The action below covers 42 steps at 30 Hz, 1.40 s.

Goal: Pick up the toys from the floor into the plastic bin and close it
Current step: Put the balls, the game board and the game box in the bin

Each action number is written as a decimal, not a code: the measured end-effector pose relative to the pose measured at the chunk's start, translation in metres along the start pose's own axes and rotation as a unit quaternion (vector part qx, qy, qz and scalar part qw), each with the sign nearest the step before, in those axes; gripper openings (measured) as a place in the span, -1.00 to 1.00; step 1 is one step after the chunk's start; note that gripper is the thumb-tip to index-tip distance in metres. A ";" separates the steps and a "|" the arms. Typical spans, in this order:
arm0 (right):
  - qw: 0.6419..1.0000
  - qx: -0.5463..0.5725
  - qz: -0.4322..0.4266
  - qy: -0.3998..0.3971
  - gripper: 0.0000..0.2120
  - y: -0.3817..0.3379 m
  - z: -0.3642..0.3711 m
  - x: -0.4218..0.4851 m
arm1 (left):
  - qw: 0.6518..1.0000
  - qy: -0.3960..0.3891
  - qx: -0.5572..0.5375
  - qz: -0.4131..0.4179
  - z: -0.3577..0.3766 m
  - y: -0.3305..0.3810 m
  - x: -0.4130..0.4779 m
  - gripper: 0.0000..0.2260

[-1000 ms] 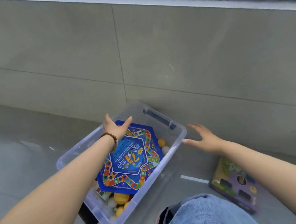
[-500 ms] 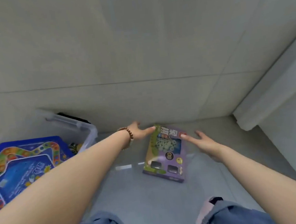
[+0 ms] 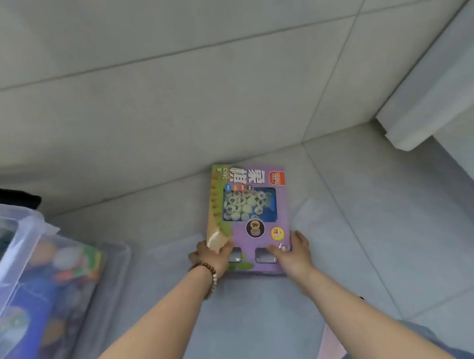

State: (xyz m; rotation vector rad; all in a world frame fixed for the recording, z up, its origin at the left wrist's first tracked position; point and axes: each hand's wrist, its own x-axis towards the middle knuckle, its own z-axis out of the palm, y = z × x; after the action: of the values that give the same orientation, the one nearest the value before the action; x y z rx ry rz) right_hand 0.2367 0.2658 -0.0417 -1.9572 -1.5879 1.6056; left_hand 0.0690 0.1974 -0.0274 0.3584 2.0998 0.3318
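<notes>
**Purple game box gripped at its near end by both hands; bin to the left, lid off**

Task item: a purple game box [image 3: 252, 215] with a window showing round pale pieces lies lengthwise on the grey tiled floor [image 3: 364, 225]. Its far short end is close to the foot of the tiled wall [image 3: 165, 105]. Whether the box is resting fully on the floor or raised at its near end cannot be determined.

Left hand [image 3: 213, 257]: it grips the near-left corner of the box, thumb on the top face and fingers curled round the side. A bead bracelet [image 3: 208, 274] sits on the wrist.

Right hand [image 3: 293, 253]: it grips the near-right corner, thumb laid on the top face beside a small cut-out window and fingers wrapped over the right edge.

Surroundings: the clear plastic bin [image 3: 17, 226] stands at the left edge of the view, well apart from the box, its top uncovered. A blue board game [image 3: 18, 330] and blurred coloured toys show through its wall. A clear flat plastic panel [image 3: 115, 254] with a raised rim lies on the floor against the bin's side, between bin and box. It may be the lid, but this is not confirmed. The left forearm crosses above the floor beside that panel. A black object [image 3: 5, 195] lies behind the bin at the wall. A white ledge [image 3: 426, 109] juts from the right, near the box's far-right side but not touching it. A knee in blue denim [image 3: 391, 349] shows at the bottom right.
</notes>
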 end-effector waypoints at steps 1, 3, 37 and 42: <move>1.000 0.028 -0.004 0.013 -0.48 0.004 0.004 0.004 | 1.000 0.005 -0.008 0.002 0.003 0.000 -0.001 -0.40; 0.996 0.086 -0.006 0.021 -0.50 0.007 0.005 0.001 | 0.999 0.006 -0.047 0.006 0.005 -0.005 -0.003 -0.45; 0.929 0.187 -0.227 -0.224 0.02 -0.290 0.101 -0.358 | 0.771 0.081 -0.573 0.265 -0.358 -0.104 -0.296 -0.69; 0.921 0.161 -0.240 -0.261 0.00 -0.332 0.130 -0.343 | 0.780 0.108 -0.561 0.254 -0.407 -0.186 -0.294 -0.90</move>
State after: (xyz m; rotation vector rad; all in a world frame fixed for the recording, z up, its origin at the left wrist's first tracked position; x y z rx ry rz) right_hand -0.0207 0.0816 0.3380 -0.9186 -1.6472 2.0807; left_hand -0.1504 -0.1234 0.3407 0.1356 1.5925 1.8964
